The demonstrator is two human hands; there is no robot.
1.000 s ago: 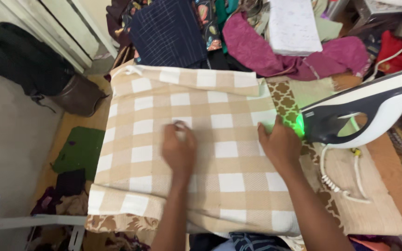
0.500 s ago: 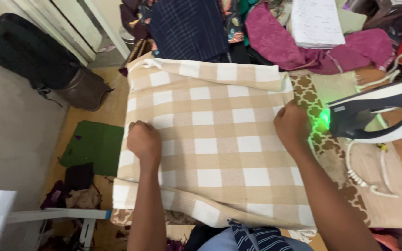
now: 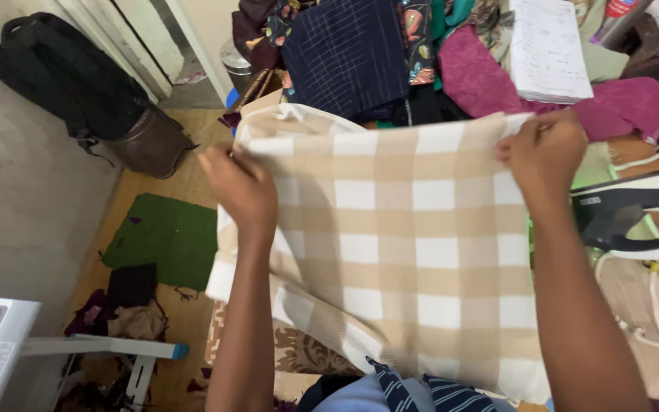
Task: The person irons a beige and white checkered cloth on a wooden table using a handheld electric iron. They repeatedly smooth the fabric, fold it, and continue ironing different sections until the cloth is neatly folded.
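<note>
Beige-and-white checked cloth (image 3: 413, 252) lifted off the ironing surface, held up by its top corners.

Head view: left hand (image 3: 242, 187) pinching the upper left edge, right hand (image 3: 543, 156) clenched on the upper right corner; half a second ago both pressed it flat, so smoothing has given way to lifting. Iron (image 3: 634, 217) parked at right, black bag (image 3: 62, 72) shut, contents unseen, by the wall.
</note>
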